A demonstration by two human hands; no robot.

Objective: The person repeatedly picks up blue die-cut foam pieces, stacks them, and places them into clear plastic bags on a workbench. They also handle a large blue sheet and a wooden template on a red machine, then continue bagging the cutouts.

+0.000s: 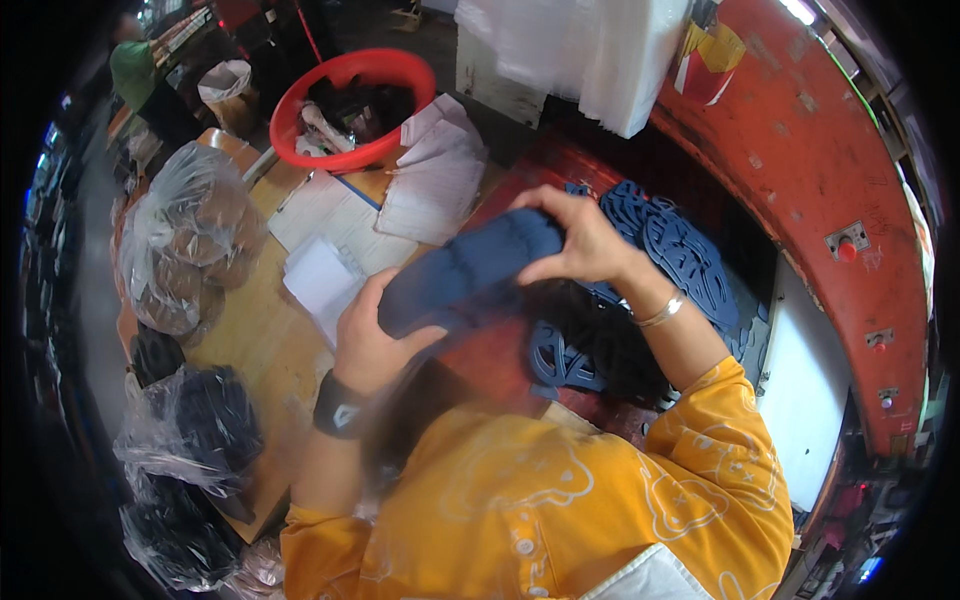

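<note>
Hands on navy piece (both gripping)

My left grip covers one end of the dark blue insole, a blurred dark strand of hair hides my forearm, and the stacked cut-outs vanish behind my right wrist

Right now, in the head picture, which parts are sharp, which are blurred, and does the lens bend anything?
In the head view, the dark blue piece held by the left hand and right hand is slightly smeared; a dark blurred streak lies below it. The red basin looks sharper. The red machine edge bows with fisheye distortion, and the corners are black.
</note>
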